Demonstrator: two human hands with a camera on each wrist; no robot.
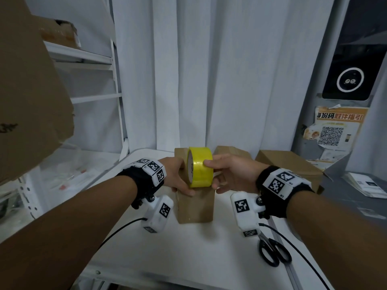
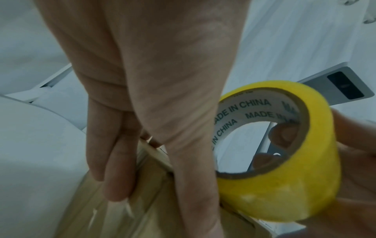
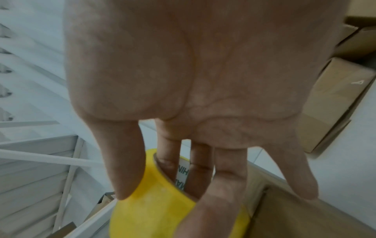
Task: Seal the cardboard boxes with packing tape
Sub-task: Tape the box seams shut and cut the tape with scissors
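Note:
A yellow packing-tape roll stands on edge over the top of a small upright cardboard box on the white table. My right hand grips the roll, thumb on its outer face and fingers through the core. My left hand holds the box's upper left end, with fingers down its glossy taped side and the thumb along the top edge beside the roll.
Two more brown boxes sit behind on the right. Black scissors lie near the table's right edge. A large cardboard sheet hangs at left before white shelving. Papers lie at far right.

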